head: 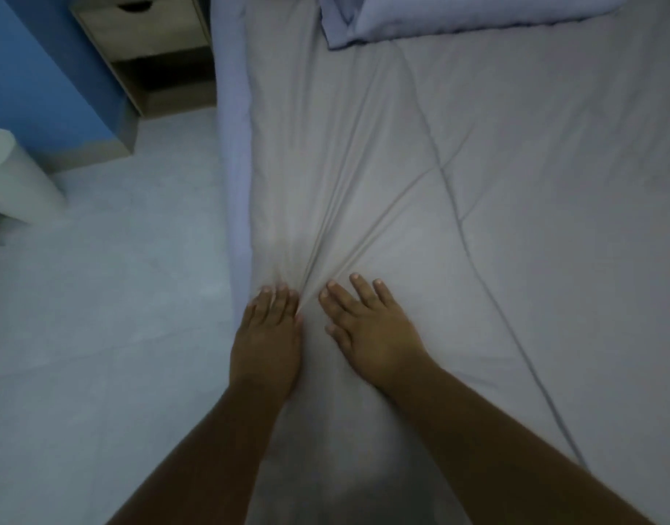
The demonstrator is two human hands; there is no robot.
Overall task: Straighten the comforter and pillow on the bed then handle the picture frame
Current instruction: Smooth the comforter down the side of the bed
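Observation:
A grey comforter point(477, 176) covers the bed, with creases fanning up from a bunch near its left edge. My left hand point(267, 335) lies flat, palm down, on that edge, fingers together. Beside it my right hand point(367, 327) presses flat on the comforter with fingers spread. Neither hand grips the cloth. A pale lilac pillow point(458, 13) lies at the head of the bed, its left corner folded and rumpled. No picture frame is in view.
The lilac side of the mattress point(233, 153) runs along the bed's left edge. A wooden bedside cabinet point(151, 58) stands by a blue wall point(30, 70). A white rounded object point(11, 172) sits on the pale tiled floor point(117, 316) at left.

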